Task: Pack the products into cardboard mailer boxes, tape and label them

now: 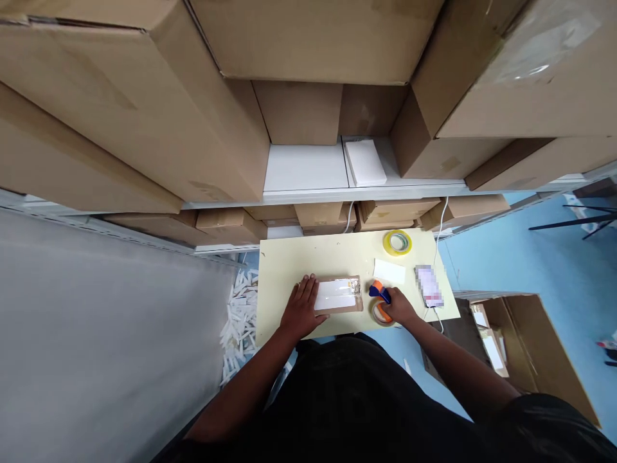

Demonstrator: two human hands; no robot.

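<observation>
a person's two hands work well apart over a pale table: the left hand lies flat, fingers spread slightly, on the left end of a cardboard parcel, while the right hand is wrapped around a blue-and-orange tape dispenser just beyond the parcel's right end, near the table's front edge. whether the dispenser is lifted or resting cannot be told. a white slip, a yellow tape roll and a phone with a white cable share the right side. the hazards, by judgement: too light a press from the left palm could let the parcel skid or twist under a tug; a careless swing of the dispenser could brush the slip aside, and a forearm catching the cable could drag the phone.
</observation>
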